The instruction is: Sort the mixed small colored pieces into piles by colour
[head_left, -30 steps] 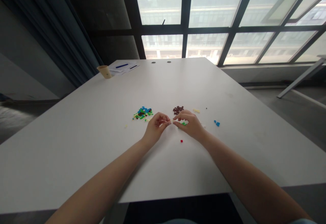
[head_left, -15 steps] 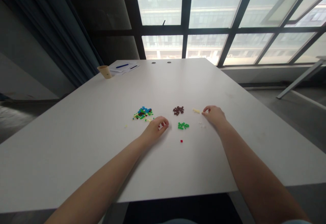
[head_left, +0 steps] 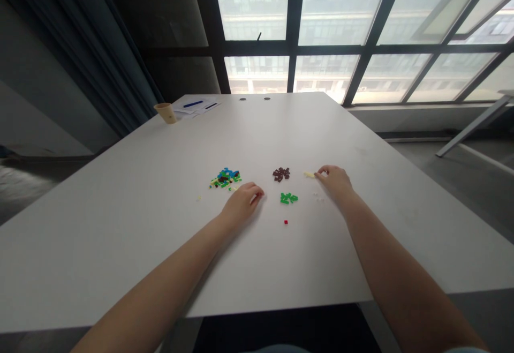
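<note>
My right hand [head_left: 334, 179] rests at the right side of the small bricks, thumb and fingers pinched on the near end of a short row of pale yellow bricks [head_left: 309, 174]. My left hand [head_left: 243, 201] lies on the table between the mixed pile and the green bricks. Its fingers are curled together, and whatever is in them is too small to make out. A brown pile [head_left: 281, 174] and a green pile [head_left: 288, 198] sit between the hands. One red brick [head_left: 286, 222] lies nearer me. A few white bricks [head_left: 317, 196] lie just below my right hand.
Beyond my left hand is a mixed pile [head_left: 225, 178] of blue, green, yellow and dark bricks, with a lone yellow brick [head_left: 199, 197] beside it. A tan cup [head_left: 166, 113], papers [head_left: 196, 107] and a blue pen [head_left: 193, 104] are at the white table's [head_left: 273, 133] far left.
My right hand has shifted slightly left, its fingertips now meeting the pale yellow row. The fingers of my left hand have closed up and moved a little left.
</note>
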A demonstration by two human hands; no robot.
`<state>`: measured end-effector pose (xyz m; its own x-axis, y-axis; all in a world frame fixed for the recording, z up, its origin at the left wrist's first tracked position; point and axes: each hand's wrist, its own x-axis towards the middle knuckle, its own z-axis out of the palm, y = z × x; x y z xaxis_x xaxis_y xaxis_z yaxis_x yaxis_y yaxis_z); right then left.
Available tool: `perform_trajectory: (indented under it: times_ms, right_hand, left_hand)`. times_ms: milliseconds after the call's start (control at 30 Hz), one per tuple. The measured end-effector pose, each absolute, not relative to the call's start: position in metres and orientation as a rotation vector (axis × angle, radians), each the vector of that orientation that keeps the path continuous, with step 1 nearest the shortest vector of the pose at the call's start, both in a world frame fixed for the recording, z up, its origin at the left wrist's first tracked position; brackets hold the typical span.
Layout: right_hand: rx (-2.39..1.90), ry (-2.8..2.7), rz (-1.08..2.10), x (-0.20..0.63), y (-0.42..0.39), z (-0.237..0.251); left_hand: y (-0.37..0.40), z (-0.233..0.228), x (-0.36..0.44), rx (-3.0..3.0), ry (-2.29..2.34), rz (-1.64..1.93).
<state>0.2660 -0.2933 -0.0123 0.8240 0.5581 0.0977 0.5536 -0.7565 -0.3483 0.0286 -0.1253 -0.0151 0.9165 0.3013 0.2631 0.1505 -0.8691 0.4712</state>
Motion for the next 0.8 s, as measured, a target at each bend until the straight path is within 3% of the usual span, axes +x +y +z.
perform_trajectory:
  times_ms: [100,233,533,800]
  right_hand:
    - [-2.603,-0.87,-0.011,0.26,-0.291,-0.007]
    - [-2.574,-0.906,0.001,0.252,-0.29,-0.005]
    - [-2.556,-0.943,0.013,0.249,-0.289,-0.006]
    - [-2.508,-0.988,-0.033,0.248,-0.287,-0.007]
  left_hand:
    - [-0.11,-0.011,0.022,2.807,0.781,0.54]
    - [-0.09,-0.005,0.013,2.854,1.117,0.395]
    - [-0.086,-0.011,0.013,2.798,1.09,0.365]
    - [-0.078,-0.016,0.017,2.841,0.916,0.57]
